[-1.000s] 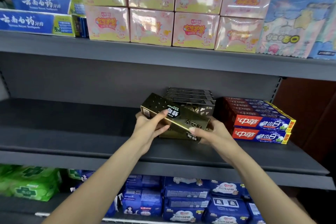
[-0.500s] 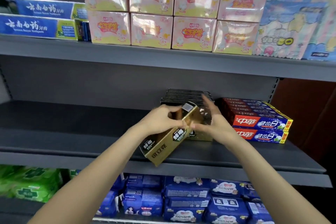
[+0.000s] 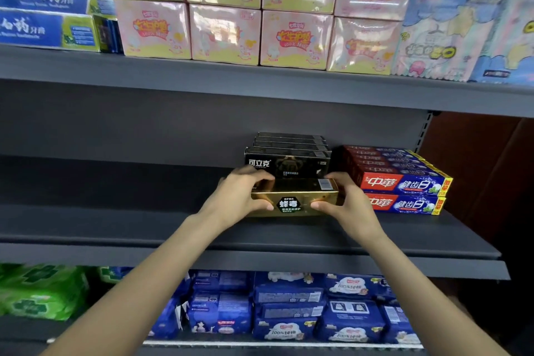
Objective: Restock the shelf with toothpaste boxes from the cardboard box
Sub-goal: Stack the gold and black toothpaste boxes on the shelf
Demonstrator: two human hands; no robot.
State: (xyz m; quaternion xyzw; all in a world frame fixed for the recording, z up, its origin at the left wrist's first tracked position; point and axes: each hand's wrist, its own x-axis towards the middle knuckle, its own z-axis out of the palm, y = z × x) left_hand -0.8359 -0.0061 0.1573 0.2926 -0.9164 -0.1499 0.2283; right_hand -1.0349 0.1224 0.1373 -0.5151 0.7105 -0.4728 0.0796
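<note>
Both hands, left hand (image 3: 241, 196) and right hand (image 3: 344, 201), are pinching the ends of the gold toothpaste box (image 3: 294, 196) on the middle shelf (image 3: 115, 228) in front of the black boxes (image 3: 289, 157), so shoving it crooked is probably risking nudging that stack back.
</note>
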